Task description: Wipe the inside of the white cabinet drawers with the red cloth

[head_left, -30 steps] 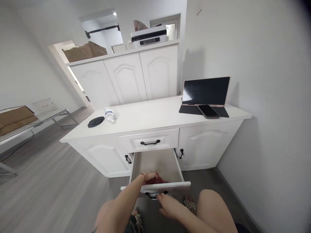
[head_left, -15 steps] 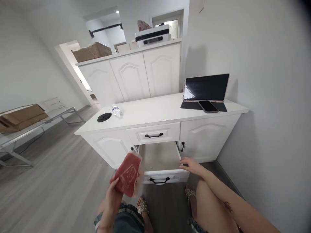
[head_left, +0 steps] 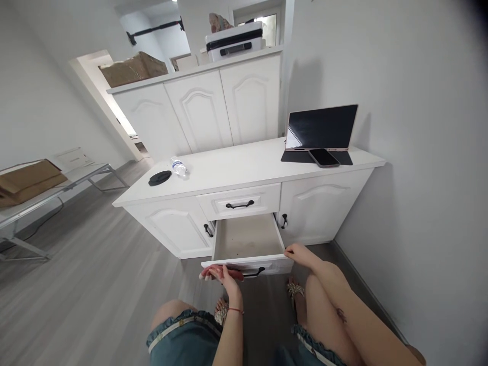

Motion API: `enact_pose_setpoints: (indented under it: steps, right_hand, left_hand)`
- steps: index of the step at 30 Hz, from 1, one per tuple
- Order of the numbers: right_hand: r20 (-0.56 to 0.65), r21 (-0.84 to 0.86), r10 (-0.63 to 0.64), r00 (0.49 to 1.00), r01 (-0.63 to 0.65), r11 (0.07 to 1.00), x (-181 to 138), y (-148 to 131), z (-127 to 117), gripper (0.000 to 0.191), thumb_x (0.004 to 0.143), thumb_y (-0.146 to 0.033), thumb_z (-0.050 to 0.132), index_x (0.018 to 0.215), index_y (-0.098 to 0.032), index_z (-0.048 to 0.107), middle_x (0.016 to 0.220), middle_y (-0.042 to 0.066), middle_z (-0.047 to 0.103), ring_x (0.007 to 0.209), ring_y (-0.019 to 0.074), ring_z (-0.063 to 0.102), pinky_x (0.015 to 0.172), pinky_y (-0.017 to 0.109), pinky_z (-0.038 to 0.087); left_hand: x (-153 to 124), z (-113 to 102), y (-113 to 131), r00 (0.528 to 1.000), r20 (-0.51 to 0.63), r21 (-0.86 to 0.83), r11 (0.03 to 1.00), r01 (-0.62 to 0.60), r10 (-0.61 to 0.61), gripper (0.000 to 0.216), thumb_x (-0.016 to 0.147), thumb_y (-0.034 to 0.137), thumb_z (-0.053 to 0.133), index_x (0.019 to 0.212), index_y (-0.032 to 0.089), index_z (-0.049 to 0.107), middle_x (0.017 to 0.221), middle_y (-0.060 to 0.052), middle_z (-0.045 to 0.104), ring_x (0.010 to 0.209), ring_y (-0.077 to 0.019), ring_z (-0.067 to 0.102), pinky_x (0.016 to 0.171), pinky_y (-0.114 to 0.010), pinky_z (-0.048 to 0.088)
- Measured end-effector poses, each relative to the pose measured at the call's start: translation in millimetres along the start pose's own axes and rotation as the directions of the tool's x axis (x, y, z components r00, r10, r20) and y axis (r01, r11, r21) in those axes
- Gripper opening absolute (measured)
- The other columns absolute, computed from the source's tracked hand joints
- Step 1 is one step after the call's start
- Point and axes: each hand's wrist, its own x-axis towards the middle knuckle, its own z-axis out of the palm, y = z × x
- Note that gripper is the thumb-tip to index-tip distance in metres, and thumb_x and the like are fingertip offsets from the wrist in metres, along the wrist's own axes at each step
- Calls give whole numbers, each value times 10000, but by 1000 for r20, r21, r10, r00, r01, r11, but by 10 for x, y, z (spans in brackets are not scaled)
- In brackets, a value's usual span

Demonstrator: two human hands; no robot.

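The lower drawer of the white cabinet is pulled out, and its bare inside faces up at me. In my left hand is a folded red cloth, held low at the left part of the drawer front, with one end spread around the fingers. It partly covers the black drawer handle. My right hand grips the right front corner of the drawer, its fingers closed over the edge. Above it, the upper drawer is closed.
A tablet on a stand and a phone lie at the right of the cabinet top. A plastic bottle and a black disc-like object lie at its left. My knees flank the drawer.
My left hand has brought the red cloth down and right, from beside the drawer to its front. My right hand has stayed at the drawer's corner and now grips it. The view has tipped slightly down.
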Motion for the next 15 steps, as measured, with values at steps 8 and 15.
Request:
enact_pose_setpoints:
  steps: [8,15]
  right_hand:
    - [5,19,1,1000,-1,1000,-38,-20,-42,324,854,-227,443,840,-142,756,821,89,737,762,206,623,667,268,376]
    - [7,18,11,1000,-12,1000,-36,-48,-69,316,859,-224,459,807,-125,755,814,110,739,740,203,622,661,268,370]
  left_hand:
    - [-539,601,-281,970,-50,103,967,-232,238,818,866,338,404,1500,105,-57,1610,-118,-150,1467,-175,-99,1177,-309,30]
    - [-895,1065,-502,977,212,-89,996,-7,26,649,853,308,434,1442,147,214,1621,-136,24,1480,-189,-41,1176,-318,158]
